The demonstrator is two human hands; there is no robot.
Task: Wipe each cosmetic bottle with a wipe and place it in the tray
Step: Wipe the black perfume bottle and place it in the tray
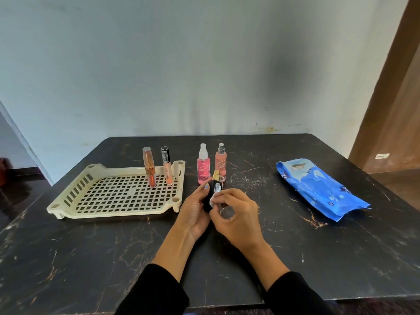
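Note:
My left hand [193, 212] grips a small black bottle [210, 193] with a gold cap, held just above the table's middle. My right hand [236, 214] pinches a white wipe [214, 198] against the bottle's side. A cream perforated tray [113, 194] lies to the left; an orange tube [150, 167] and a black-capped gloss tube [167, 165] stand upright at its far right part. Behind my hands, on the table, stand a pink spray bottle [203, 164] and a peach spray bottle [221, 162].
A blue pack of wipes [320, 187] lies on the right of the black marble table [91, 258]. A pale wall runs behind the table, and a brown wooden door [391, 123] stands at the right.

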